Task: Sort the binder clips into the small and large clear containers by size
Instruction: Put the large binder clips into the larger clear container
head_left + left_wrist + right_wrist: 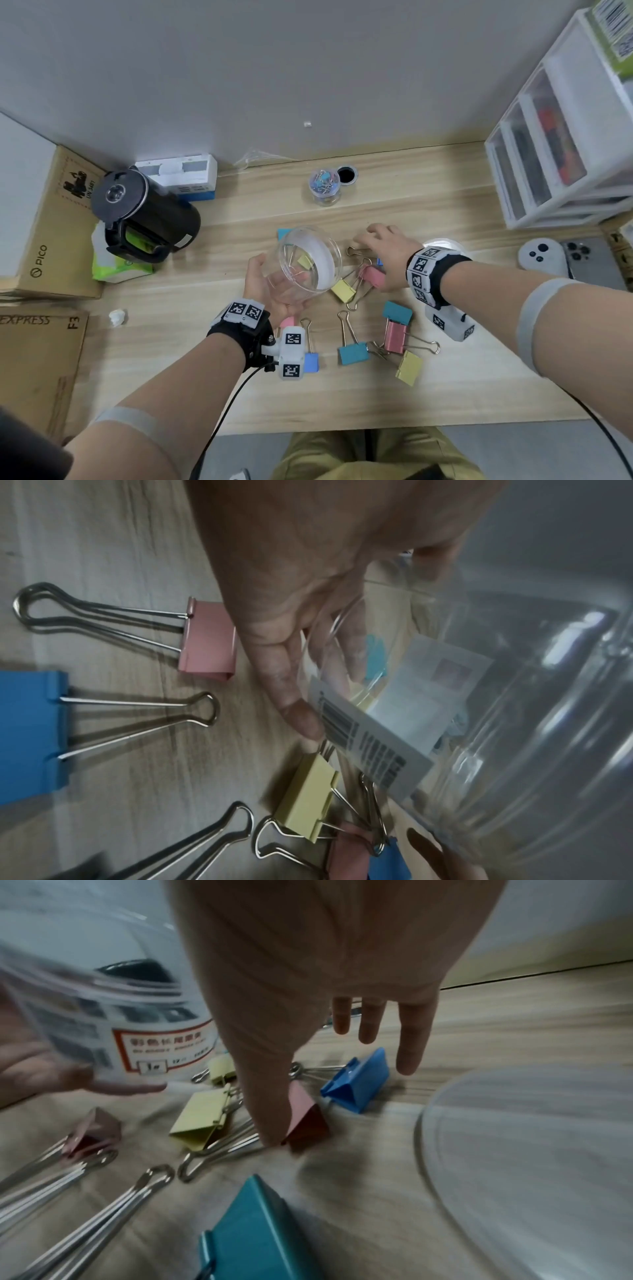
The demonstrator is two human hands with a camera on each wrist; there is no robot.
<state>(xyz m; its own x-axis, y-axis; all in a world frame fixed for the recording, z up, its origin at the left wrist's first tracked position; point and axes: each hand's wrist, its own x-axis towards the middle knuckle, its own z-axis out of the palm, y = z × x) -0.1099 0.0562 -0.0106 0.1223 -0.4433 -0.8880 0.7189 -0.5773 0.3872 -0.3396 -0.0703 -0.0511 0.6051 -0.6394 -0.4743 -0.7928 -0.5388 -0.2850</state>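
Note:
My left hand [270, 284] grips the large clear container [305, 263], lifted and tilted with its mouth toward me; a yellow clip [306, 262] lies inside. The labelled container wall [514, 696] fills the left wrist view. My right hand [376, 246] reaches over the large clips with straight fingers [411, 1042], holding nothing. Its thumb sits against a pink clip [304, 1123], next to a yellow clip [202, 1118] and a blue clip [356, 1083]. Several more large clips lie nearer me, among them a teal one [353, 354]. The small container [323, 186], holding small clips, stands at the back.
A translucent lid [442, 245] lies under my right wrist. A black kettle [144, 212] and cardboard boxes [44, 240] stand at the left. White drawers [565, 154], a white controller [541, 257] and a phone [596, 260] are at the right. A cable hole [346, 174] is beside the small container.

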